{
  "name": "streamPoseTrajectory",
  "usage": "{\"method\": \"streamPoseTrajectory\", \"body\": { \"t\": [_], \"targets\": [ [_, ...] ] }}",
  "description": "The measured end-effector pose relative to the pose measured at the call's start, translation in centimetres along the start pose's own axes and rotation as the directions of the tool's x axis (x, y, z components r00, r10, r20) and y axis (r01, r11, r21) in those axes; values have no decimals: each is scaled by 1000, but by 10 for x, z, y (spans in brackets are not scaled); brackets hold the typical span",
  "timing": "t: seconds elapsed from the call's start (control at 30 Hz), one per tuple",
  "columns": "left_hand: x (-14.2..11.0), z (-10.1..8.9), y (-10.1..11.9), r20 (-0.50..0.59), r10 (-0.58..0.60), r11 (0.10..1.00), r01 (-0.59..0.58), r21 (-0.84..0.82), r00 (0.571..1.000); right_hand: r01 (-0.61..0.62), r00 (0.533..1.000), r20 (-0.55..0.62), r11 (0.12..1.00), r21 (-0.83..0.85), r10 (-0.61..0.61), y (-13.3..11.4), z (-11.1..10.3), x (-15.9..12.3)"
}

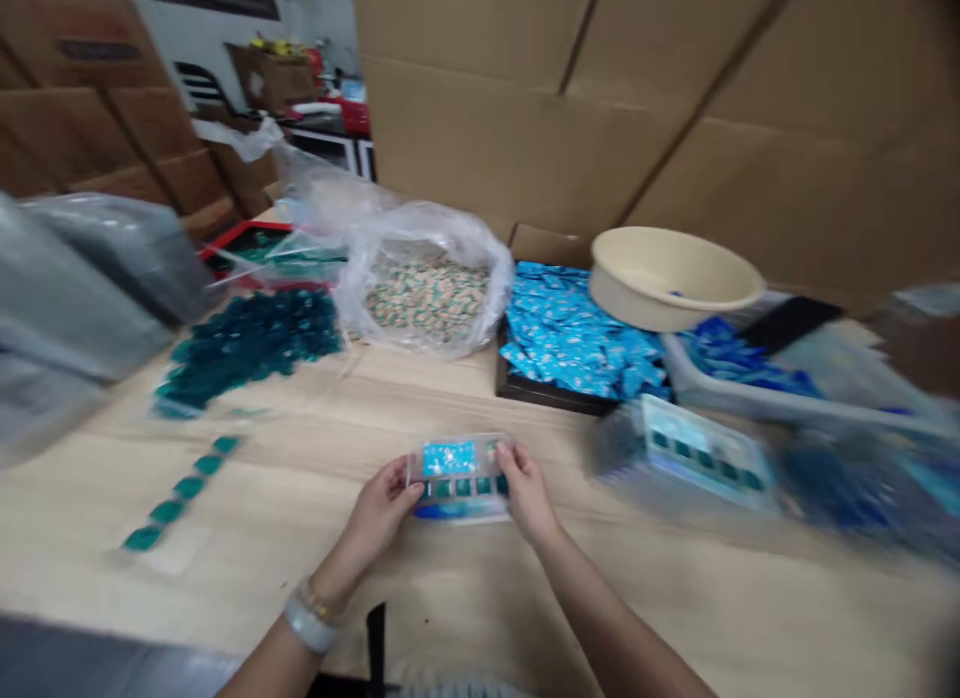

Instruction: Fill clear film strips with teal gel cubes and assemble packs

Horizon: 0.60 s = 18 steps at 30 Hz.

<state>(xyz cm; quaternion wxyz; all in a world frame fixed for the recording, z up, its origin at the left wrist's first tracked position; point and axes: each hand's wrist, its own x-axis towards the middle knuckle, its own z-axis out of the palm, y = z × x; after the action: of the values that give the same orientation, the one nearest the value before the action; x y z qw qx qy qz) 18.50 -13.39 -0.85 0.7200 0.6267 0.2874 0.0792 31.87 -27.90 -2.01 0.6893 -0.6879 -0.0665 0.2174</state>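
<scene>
- Cardboard [510,128], brown and creased, upright behind the table.
- Table [300,588], pale, wood-grained, beneath the goods and both hands.
- Translucent bin [787,403], far right, with blue pieces [720,353] inside; contents partly blurred.
- Clear plastic bag [499,278], open-mouthed, at the back near centre, full of small beige-and-green items [431,298]; exact kind too small to tell.
- Teal pieces [255,338], glossy, in a loose heap left of the bag.
- Dark shallow box [555,398], just right of the bag, heaped with bright blue sachets [577,333].
- Cream basin [675,308], round, behind and to the right of the sachets.
- Stack of clear packs [690,453], in front of the bin, with a row of dark green squares on top; blurred by motion.
- Left hand [386,498], grip closed on the left end of the held pack, thumb over the edge; pale band [309,623] at the wrist.
- Right hand [526,488], grip closed on the right end of the same pack.
- Held pack [457,478], clear, at front centre between both hands: blue printed sachet above, row of green squares across the middle, deeper blue along the lower edge.
- Strip of five green pieces [187,488], in a slanting row on the table, well left of the hands.
</scene>
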Motion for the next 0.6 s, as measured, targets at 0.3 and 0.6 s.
{"method": "streamPoseTrajectory", "body": {
  "t": [0.3, 0.6],
  "targets": [
    [-5, 75, 28, 305, -176, 983, 185, -2, 936, -21, 981, -186, 981, 192, 57, -17, -91, -48],
    [-26, 161, 47, 538, -114, 985, 24, 172, 835, -62, 924, -322, 912, 405, 205, -48, -228, -151]
  ]
}}
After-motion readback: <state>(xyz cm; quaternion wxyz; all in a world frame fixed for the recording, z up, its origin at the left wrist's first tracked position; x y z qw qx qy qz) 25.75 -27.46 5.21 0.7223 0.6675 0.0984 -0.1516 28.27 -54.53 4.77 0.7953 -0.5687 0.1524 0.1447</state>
